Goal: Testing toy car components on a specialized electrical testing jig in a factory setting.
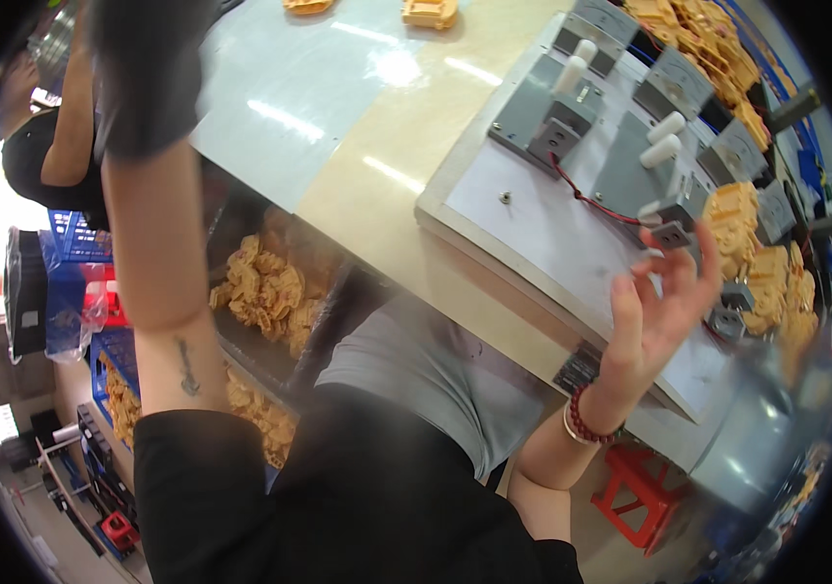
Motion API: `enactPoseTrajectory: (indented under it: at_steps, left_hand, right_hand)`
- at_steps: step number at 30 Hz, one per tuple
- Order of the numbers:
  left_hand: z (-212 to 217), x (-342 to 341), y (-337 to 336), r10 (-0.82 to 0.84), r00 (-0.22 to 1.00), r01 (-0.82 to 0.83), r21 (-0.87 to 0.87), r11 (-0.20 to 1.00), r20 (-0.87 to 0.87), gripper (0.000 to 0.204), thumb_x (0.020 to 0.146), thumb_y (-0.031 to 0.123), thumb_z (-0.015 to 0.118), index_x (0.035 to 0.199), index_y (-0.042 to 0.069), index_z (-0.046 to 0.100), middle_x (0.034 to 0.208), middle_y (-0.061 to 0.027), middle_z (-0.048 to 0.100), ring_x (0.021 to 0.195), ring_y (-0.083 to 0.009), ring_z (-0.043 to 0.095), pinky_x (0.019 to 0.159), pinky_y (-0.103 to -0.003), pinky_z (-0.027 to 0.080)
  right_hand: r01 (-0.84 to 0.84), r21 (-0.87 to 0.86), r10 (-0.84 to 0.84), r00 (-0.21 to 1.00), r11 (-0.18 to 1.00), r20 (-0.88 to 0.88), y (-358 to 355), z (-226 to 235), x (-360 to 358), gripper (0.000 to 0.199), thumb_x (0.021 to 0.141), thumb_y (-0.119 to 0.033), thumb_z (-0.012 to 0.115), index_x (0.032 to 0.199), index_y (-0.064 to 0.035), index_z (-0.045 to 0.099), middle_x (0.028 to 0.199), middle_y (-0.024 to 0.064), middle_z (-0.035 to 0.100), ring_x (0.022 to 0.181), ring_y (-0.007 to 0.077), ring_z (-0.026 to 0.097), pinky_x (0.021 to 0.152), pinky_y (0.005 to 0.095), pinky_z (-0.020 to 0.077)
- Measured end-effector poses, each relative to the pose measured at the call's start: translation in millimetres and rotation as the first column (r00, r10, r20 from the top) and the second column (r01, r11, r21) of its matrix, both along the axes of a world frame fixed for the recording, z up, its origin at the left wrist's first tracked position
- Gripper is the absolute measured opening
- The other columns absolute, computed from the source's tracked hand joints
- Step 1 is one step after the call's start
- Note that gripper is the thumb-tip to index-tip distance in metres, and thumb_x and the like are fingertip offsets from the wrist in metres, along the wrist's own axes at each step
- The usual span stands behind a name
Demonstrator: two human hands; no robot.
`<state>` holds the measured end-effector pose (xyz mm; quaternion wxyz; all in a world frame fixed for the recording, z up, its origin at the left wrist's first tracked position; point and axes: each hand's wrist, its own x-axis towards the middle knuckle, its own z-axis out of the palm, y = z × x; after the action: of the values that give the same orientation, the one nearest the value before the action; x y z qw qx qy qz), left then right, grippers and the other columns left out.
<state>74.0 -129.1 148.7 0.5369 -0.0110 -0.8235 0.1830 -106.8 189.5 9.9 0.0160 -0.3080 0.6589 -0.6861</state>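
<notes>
My right hand (664, 307) is raised over the right side of a white board (533, 238), its thumb and fingers apart and nothing visible between them. Its index fingertip is right beside a small grey block (670, 235) with two holes and a white peg (662, 149); whether it touches them I cannot tell. Red and black wires (581, 197) run between this block and a similar grey block (554, 141) farther left. My left hand (148, 88), dark grey and apparently gloved, reaches up at the upper left; motion smears its fingers.
Small panel meters (674, 83) line the board's far edge, with tan plastic housings (708, 44) heaped behind. Two housings (430, 13) lie on the table (367, 195). A dark bin (324, 311) of tan parts is below its edge. A red stool (640, 496) stands lower right; another person (56, 161) is at left.
</notes>
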Motion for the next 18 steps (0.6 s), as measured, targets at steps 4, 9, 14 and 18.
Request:
enactPoseTrajectory:
  at_steps: [4,9,14,18]
  left_hand:
    - [-136,232,-48,0.574,0.819,-0.383,0.738,0.555,-0.006,0.037,0.096,0.027,0.056,0.123,0.001,0.055,0.113,-0.0112,0.06,0.104,-0.0218,0.059,0.089,-0.033,0.049]
    - [-346,488,65,0.89,0.455,-0.174,0.982,0.073,0.014,0.04,0.092,0.034,0.063,0.115,0.001,0.055,0.104,-0.0088,0.058,0.093,-0.0189,0.056,0.083,-0.031,0.046]
    - [-437,595,139,0.636,0.573,-0.11,0.818,-0.565,0.517,0.042,0.091,0.03,0.063,0.122,0.002,0.058,0.113,-0.0133,0.063,0.097,-0.0242,0.063,0.085,-0.036,0.05]
    - [-374,514,43,0.505,0.451,-0.796,0.588,-0.145,0.735,0.035,0.095,0.03,0.056,0.119,0.004,0.059,0.109,-0.0113,0.062,0.102,-0.0249,0.058,0.088,-0.037,0.046]
  right_hand:
    - [0.077,-0.022,-0.08,0.975,0.997,-0.207,48,-8,-7,0.086,0.073,-0.016,0.074,0.143,0.0042,0.028,0.119,0.0198,0.056,0.094,0.0208,0.054,0.071,0.0263,0.042]
    - [0.235,-0.133,-0.263,0.927,0.963,-0.269,133,-16,-38,0.043,0.099,-0.024,0.046,0.137,-0.0033,0.043,0.135,0.0234,0.044,0.106,0.0278,0.05,0.078,0.0345,0.0414]
    - [0.221,-0.004,-0.19,0.83,0.975,-0.524,155,-16,-68,0.039,0.098,-0.021,0.05,0.127,0.0064,0.051,0.127,0.0221,0.052,0.091,0.0251,0.055,0.075,0.0335,0.0436]
    - [0.395,0.157,-0.334,0.89,0.905,-0.311,137,-8,-57,0.042,0.091,-0.014,0.053,0.127,0.0067,0.052,0.112,0.0142,0.058,0.1,0.0202,0.053,0.084,0.0304,0.0412]
